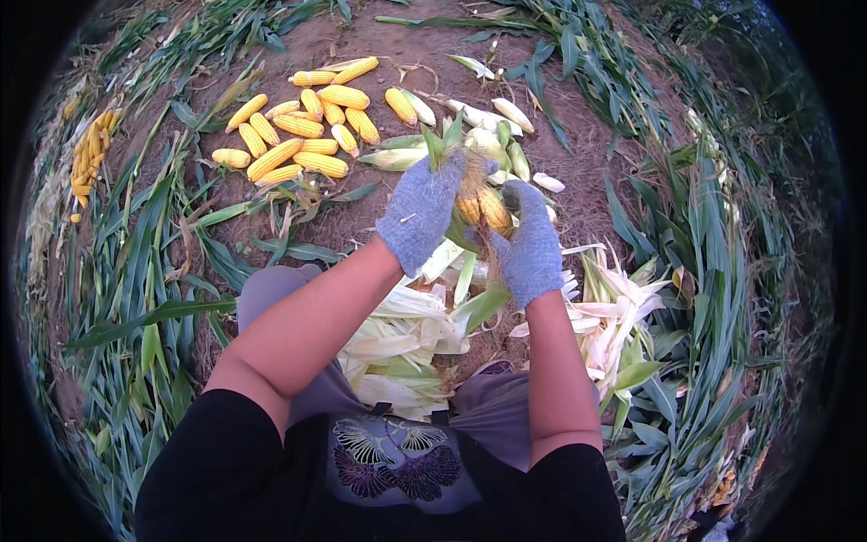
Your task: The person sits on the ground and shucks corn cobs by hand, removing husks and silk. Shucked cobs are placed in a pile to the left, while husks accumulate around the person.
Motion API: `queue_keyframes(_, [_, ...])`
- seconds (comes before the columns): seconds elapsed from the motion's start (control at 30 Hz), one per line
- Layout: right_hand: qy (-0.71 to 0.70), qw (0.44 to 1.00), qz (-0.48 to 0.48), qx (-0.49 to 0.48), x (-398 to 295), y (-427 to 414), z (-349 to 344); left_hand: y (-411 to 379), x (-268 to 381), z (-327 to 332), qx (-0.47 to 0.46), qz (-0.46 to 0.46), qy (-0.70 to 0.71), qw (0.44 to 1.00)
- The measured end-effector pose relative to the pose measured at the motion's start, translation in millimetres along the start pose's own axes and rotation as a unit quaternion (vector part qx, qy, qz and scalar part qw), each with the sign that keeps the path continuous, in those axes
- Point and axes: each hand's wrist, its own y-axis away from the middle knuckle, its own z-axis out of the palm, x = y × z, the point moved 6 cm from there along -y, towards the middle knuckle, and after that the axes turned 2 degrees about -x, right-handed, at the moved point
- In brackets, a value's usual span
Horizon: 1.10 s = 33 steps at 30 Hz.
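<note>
Between my gloved hands is a partly husked ear of corn, its yellow kernels bare and brown silk hanging along it. My left hand, in a grey knit glove, grips the ear's left side with green husk beside the fingers. My right hand, gloved the same way, holds the right side, thumb and fingers curled about it. Just beyond them lie several unhusked ears in pale green husks. Peeled husks are heaped below my hands, between my knees.
Several bare yellow cobs lie on the brown soil ahead to the left. Another row of cobs is at the far left. Cut green stalks flank me, with more stalks on the right. Loose husks lie beside my right arm.
</note>
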Motion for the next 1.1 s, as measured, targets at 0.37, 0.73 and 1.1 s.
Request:
queue_keyframes(0.37, [-0.258, 0.961, 0.033, 0.092, -6, 15, -21, -3, 2, -39, 0.232, 0.077, -0.165, 0.956])
queue_keyframes(0.73, [-0.225, 0.974, -0.004, 0.008, -3, 17, 4, -3, 13, 30, 0.029, -0.017, 0.396, 0.918])
queue_keyframes(1.1, [-0.649, 0.722, 0.174, 0.162, 34, 16, -1, 17, 1, 58, -0.103, -0.094, 0.410, 0.901])
